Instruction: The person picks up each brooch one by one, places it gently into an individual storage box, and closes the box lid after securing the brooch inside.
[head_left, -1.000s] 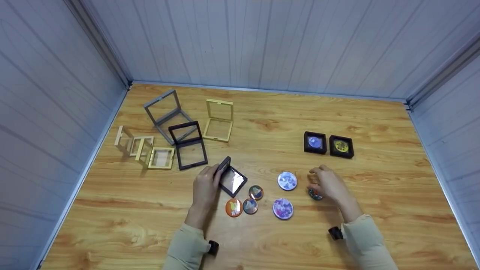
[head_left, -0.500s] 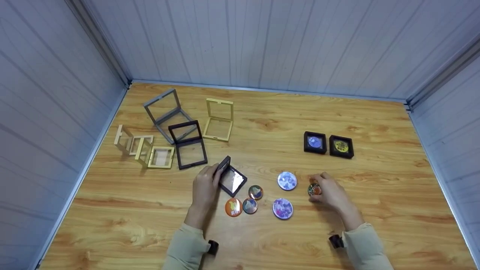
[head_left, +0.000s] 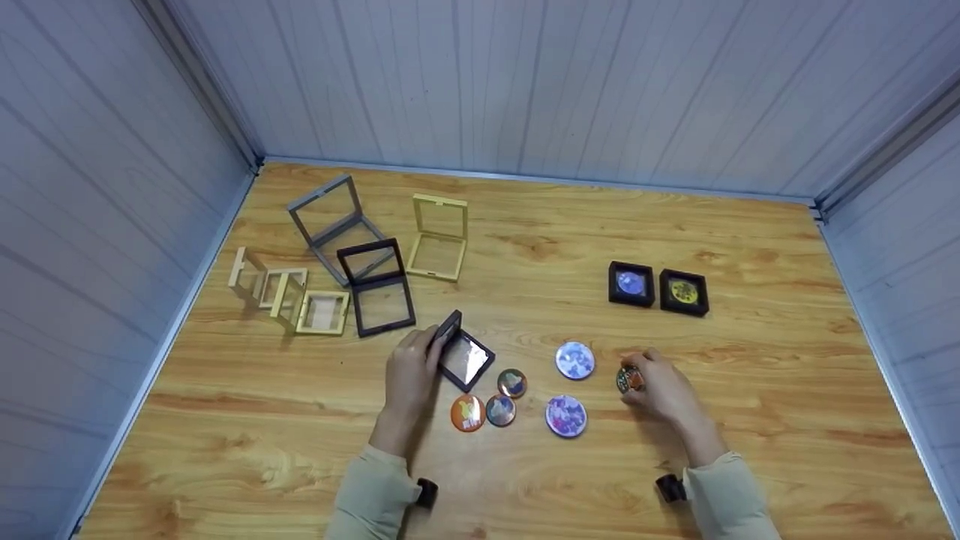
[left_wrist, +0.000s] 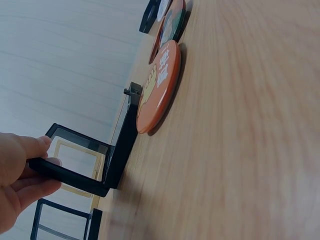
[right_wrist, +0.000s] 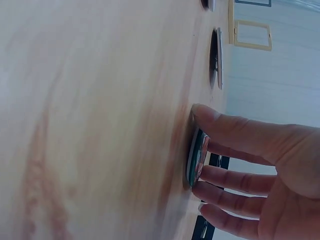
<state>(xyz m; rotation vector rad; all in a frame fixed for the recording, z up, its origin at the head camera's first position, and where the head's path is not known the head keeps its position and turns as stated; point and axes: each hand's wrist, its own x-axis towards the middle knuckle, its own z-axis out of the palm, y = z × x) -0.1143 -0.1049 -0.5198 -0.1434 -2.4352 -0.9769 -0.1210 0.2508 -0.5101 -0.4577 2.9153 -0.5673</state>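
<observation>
My left hand (head_left: 409,371) pinches the raised half of a small black hinged display frame (head_left: 466,361), its other half lying on the table. In the left wrist view the thumb and fingers (left_wrist: 37,192) hold that clear-windowed half by its edge. My right hand (head_left: 664,386) grips a round green-and-orange button badge (head_left: 630,379), thumb on one side and fingertips on the other. The right wrist view shows this badge (right_wrist: 196,157) tilted low at the tabletop; whether it touches is unclear. Near the black frame lie an orange badge (head_left: 468,413) and two dark badges (head_left: 511,383).
Two purple-blue badges (head_left: 566,416) lie between the hands. Black frames holding a blue badge (head_left: 631,283) and a yellow badge (head_left: 683,292) sit at the back right. Several unfolded frames, including a grey frame (head_left: 337,225) and a yellow frame (head_left: 437,256), stand at the left.
My right hand has come down around the green-and-orange badge, its fingers and thumb drawing in on the edges. The left hand and its frame have stayed in place.
</observation>
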